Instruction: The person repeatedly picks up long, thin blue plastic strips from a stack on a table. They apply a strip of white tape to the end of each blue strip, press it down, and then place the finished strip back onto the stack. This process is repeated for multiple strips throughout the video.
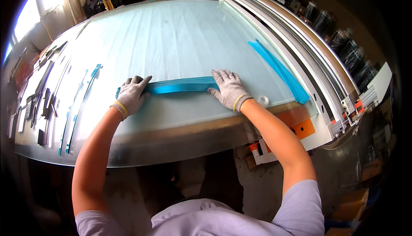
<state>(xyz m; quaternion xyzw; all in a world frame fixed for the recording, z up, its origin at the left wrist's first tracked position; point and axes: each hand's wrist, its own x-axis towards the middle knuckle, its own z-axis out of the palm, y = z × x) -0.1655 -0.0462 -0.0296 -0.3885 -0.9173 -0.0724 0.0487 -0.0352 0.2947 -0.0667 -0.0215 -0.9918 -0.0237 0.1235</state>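
Both my hands wear grey knit gloves and lie flat on a long blue strip that rests across a large pale frosted table. My left hand presses down on the strip's left end, fingers spread. My right hand covers the strip's right end, fingers spread too. The strip runs almost level between them. Neither hand is curled around anything.
A second bundle of blue strips lies diagonally at the right. A small tape roll sits by my right wrist. Metal rails line the table's right side. Thin blue strips and dark tools lie at left.
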